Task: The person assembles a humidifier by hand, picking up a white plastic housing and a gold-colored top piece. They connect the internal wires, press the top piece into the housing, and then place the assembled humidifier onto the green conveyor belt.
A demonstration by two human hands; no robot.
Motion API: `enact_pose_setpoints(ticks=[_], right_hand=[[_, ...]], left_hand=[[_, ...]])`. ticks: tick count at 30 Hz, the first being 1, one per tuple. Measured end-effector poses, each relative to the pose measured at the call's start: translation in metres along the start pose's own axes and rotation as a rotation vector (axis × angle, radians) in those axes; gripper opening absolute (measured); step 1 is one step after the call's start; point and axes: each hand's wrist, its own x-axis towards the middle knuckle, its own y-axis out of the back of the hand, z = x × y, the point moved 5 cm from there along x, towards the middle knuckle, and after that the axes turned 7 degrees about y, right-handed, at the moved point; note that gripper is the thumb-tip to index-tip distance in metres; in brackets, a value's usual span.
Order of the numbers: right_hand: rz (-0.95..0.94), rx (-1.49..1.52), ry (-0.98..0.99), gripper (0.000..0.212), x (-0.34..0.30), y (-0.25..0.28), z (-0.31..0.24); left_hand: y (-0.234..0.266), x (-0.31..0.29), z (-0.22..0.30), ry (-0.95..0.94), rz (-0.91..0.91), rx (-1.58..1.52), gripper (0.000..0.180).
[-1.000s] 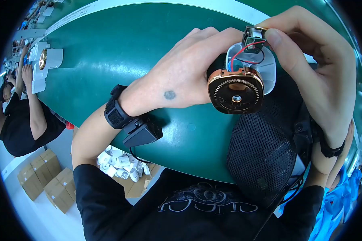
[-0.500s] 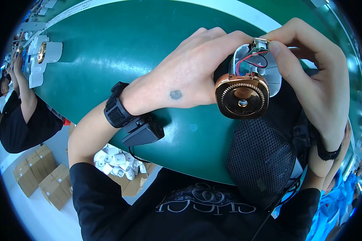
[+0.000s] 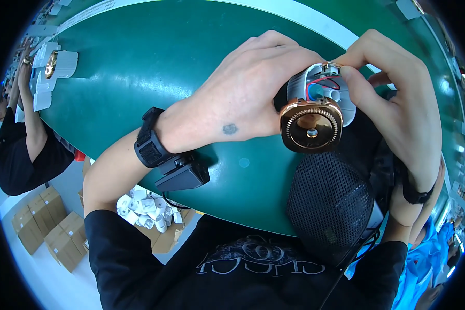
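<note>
My left hand (image 3: 243, 93) is closed round an opened small device with a white plastic housing (image 3: 349, 110) and a shiny copper-coloured end cap (image 3: 311, 126). The cap's ridged ring and small central hole face me. Inside the housing show red and dark wires (image 3: 323, 81) and a blue-green part (image 3: 315, 91). My right hand (image 3: 395, 98) pinches a small circuit board (image 3: 330, 69) between thumb and forefinger at the housing's far rim. The left fingertips are hidden behind the device.
White housings, one copper-faced (image 3: 63, 64), stand at the table's (image 3: 139, 67) far left. A black mesh-covered object (image 3: 330, 206) is below the device. A carton of white parts (image 3: 150, 209) and closed cartons (image 3: 67, 243) lie lower left. Other people sit on both sides.
The circuit board has come down from above the housing to its far rim and lies flatter. My right hand has shifted slightly left and down with it.
</note>
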Motion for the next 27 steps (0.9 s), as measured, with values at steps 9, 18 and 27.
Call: enact_pose_setpoints(ticks=[9, 18, 27], right_hand=[[0.347, -0.224, 0.073, 0.048, -0.009, 0.009, -0.037], [0.248, -0.062, 0.163, 0.06, 0.01, -0.024, -0.034], [0.304, -0.1, 0.224, 0.054, 0.006, -0.015, -0.015]], left_hand=[[0.031, -0.002, 0.003, 0.376, 0.194, 0.268, 0.054], [0.029, -0.008, -0.017, 0.413, 0.24, 0.207, 0.072], [0.03, 0.001, -0.004, 0.154, 0.217, -0.126, 0.068]])
